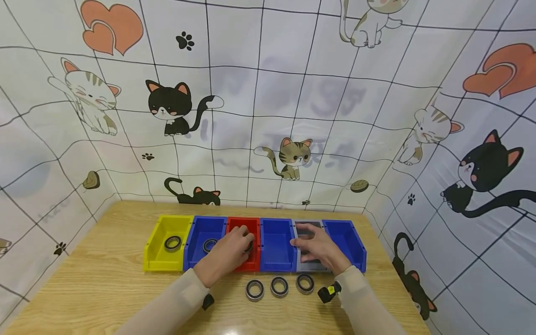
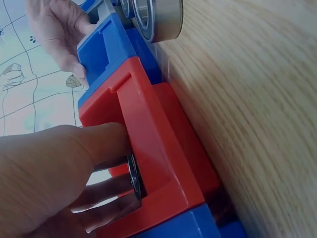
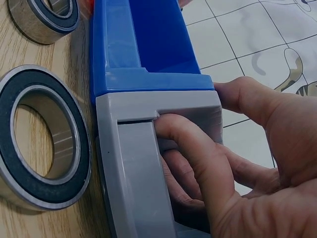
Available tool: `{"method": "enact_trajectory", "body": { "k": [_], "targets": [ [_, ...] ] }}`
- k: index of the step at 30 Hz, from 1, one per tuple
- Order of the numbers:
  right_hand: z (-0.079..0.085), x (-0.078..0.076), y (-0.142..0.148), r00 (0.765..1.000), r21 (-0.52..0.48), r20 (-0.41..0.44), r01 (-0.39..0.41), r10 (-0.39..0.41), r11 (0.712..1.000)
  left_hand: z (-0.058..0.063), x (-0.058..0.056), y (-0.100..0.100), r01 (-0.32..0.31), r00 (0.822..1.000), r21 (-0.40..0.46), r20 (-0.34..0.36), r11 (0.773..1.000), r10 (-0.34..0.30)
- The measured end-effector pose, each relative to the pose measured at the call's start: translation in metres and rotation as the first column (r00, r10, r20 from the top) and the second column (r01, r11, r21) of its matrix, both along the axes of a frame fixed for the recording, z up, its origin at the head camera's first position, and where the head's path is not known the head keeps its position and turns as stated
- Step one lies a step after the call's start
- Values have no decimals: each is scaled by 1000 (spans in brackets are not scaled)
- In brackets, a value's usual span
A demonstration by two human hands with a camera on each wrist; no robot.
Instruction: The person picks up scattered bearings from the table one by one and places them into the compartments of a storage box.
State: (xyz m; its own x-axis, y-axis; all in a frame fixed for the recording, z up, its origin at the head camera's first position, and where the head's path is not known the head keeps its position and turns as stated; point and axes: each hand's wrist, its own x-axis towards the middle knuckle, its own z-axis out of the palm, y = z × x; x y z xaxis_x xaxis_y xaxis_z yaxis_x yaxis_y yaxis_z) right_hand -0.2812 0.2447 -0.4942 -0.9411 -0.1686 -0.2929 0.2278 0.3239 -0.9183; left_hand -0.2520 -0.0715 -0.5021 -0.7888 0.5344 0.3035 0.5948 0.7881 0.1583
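On the wooden table (image 1: 92,279), at far left, a yellow bin (image 1: 163,266) with a first bearing (image 1: 172,250) lying inside, well apart from both hands. Next in the row, a blue bin (image 1: 209,226) with a second bearing (image 1: 205,246), just beside the left wrist and partly covered by it. Then a red bin (image 1: 251,265), with the left hand (image 1: 228,251) reaching down into it: thumb and fingers bent close together, pinching a third bearing (image 2: 134,177), tilted on edge behind the bin's front wall. In front of the bins, between the left forearm and the right wrist, three more in a line on the table, apart from both hands: a fourth bearing (image 1: 254,298) near the red bin, a fifth bearing (image 1: 279,295) before the middle blue bin (image 1: 276,237), a sixth bearing (image 1: 305,291) nearest the right hand (image 1: 321,244). Farther right, that hand over and partly inside a gray bin (image 1: 311,267), fingers spread and loosely bent, one digit at the edge shared with the middle blue bin, grasping nothing visible. At far right, beyond the knuckles, a last blue bin (image 1: 343,232), partly behind the right wrist.
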Motion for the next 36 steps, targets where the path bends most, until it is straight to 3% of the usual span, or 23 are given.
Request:
{"method": "enact_trajectory", "body": {
  "k": [10, 24, 36],
  "targets": [
    [3, 2, -2, 1000, 4, -9, 3, -3, 1000, -10, -12, 5, -31, 1000, -77, -4, 997, 31],
    [4, 3, -2, 1000, 0, -8, 6, -6, 1000, -11, -12, 10, -85, 995, -151, 31, 985, 91],
    [3, 2, -3, 1000, 10, -14, 6, -6, 1000, -9, -11, 10, -97, 993, -115, 56, 989, 104]
  ]
}}
